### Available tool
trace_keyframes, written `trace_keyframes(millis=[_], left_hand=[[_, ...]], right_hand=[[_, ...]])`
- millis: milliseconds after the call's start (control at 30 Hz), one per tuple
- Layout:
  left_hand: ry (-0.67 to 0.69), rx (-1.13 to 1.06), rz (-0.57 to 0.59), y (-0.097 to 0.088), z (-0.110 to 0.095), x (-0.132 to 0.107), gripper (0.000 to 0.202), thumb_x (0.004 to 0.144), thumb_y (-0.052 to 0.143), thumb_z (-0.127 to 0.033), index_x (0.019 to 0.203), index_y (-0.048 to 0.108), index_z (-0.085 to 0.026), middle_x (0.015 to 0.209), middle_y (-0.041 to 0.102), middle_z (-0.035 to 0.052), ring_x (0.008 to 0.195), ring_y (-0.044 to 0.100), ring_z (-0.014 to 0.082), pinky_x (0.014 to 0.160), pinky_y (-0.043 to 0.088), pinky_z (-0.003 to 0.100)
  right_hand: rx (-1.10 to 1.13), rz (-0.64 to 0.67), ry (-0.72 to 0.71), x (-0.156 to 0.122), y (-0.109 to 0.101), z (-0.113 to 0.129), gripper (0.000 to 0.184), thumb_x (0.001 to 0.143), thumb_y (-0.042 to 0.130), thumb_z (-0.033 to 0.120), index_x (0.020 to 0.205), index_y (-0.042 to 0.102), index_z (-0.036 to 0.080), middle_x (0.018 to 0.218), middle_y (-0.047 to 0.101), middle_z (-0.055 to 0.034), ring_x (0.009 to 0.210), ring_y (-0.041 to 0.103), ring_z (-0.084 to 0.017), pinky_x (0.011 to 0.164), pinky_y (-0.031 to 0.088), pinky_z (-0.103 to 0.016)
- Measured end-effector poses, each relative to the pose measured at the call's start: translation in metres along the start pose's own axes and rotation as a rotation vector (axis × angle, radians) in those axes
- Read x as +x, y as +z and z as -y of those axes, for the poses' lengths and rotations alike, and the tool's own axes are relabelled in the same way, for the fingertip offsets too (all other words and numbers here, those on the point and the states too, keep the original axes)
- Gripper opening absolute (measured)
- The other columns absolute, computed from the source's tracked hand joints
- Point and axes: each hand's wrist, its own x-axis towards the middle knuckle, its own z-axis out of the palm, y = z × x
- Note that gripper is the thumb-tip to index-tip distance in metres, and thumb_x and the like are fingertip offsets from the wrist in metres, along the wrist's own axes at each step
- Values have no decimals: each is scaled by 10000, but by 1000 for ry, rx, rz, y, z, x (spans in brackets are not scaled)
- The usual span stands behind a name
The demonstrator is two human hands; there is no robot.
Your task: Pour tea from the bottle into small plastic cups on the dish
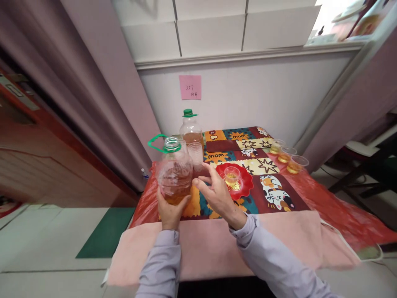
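Note:
My left hand (170, 209) is wrapped round the bottom of a clear plastic jug (174, 171) with amber liquid in it, an open mouth and a green handle ring; the jug is held above the table. My right hand (215, 192) hovers just right of the jug with fingers spread and nothing in them. Just beyond it a small clear cup (232, 177) with amber liquid stands on a red plate (245, 186). Behind the jug are a second bottle (191, 130) with a green cap and a stack of clear cups (196, 155).
Three small filled cups (287, 155) stand in a row at the table's far right. A patterned cartoon cloth (266, 165) covers the table, over a red sheet, with a pink towel (217, 244) along the near edge. A wall with a pink note (190, 87) stands behind.

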Motion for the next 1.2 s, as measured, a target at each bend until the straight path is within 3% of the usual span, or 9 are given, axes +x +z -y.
trace_keyframes(millis=[167, 300, 367, 467, 667, 867, 1033, 1200], left_hand=[[-88, 10, -41, -3, -6, 5, 1097, 510, 997, -524, 1434, 504, -195, 1355, 684, 161, 1257, 680, 368, 1123, 522, 562], [-109, -18, -26, -2, -8, 6, 1044, 522, 987, -522, 1388, 504, -193, 1332, 683, 156, 1244, 681, 358, 1122, 521, 551], [-109, -25, -14, -2, -8, 6, 1051, 527, 983, -517, 1395, 485, -197, 1359, 668, 160, 1281, 663, 359, 1150, 498, 558], [-100, -42, -9, -2, -8, 7, 1069, 536, 980, -500, 1417, 456, -200, 1411, 639, 175, 1313, 647, 360, 1176, 476, 565], [-99, -24, 8, -1, -5, 9, 1069, 555, 992, -475, 1431, 444, -202, 1407, 637, 164, 1308, 648, 348, 1173, 483, 567], [-63, -54, 16, 1, -9, 12, 1075, 548, 996, -460, 1435, 444, -204, 1461, 614, 181, 1355, 626, 358, 1188, 471, 580], [-106, 2, 0, 1, -10, 13, 1085, 514, 994, -485, 1408, 451, -199, 1406, 647, 179, 1301, 658, 374, 1155, 493, 613], [-121, 14, 2, 1, -13, 14, 1091, 489, 990, -499, 1386, 447, -197, 1380, 652, 180, 1280, 661, 386, 1148, 490, 640]], right_hand=[[-377, -163, -73, 11, -76, -38, 542, 889, 750, 562, 1330, 684, 253, 1371, 740, -129, 1253, 711, -337, 1110, 552, -542], [-712, -154, 26, 27, -128, -63, 675, 839, 808, 528, 1408, 633, 210, 1437, 702, -173, 1336, 668, -376, 1132, 525, -549], [-818, -95, 78, 30, -135, -70, 787, 804, 852, 510, 1472, 579, 194, 1504, 654, -192, 1398, 629, -384, 1149, 512, -531], [-905, -24, 127, 33, -129, -72, 852, 780, 882, 503, 1501, 539, 207, 1519, 644, -183, 1395, 633, -370, 1128, 521, -486], [-960, -26, 209, 39, -113, -67, 615, 835, 816, 438, 1371, 628, 203, 1328, 753, -161, 1251, 715, -349, 1019, 546, -436], [-850, -110, 189, 41, -119, -65, 559, 840, 800, 494, 1304, 668, 212, 1210, 796, -129, 1106, 762, -317, 929, 574, -413], [-545, -282, 150, 37, -159, -60, 610, 774, 843, 533, 1241, 696, 169, 1108, 805, -116, 1001, 773, -273, 894, 589, -395], [-544, -443, 168, 8, -242, -61, 672, 757, 830, 573, 1262, 702, 149, 1127, 807, -139, 965, 776, -273, 850, 597, -385]])
